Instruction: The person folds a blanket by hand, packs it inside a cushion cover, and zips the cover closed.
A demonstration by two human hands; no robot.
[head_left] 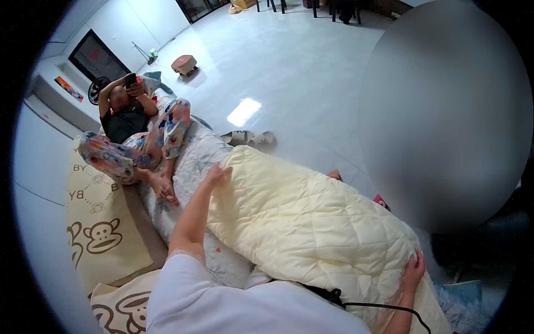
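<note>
Cream cloth with brown monkeys covers the cushion [105, 236] at your far left, and next to it a person [125, 125] leans back on the flowery cover [196, 150], holding up a phone [131, 80]. Your left hand [216, 177] has its fingers curled at the left edge of the pale yellow quilt [300, 214], which lies over the cover before you, and your right hand [413, 271] rests on its right end, fingers a bit bent, though I can't tell if either pinches it. You seem to be working the quilt by both ends, so the next move calls for a soft, even hold.
</note>
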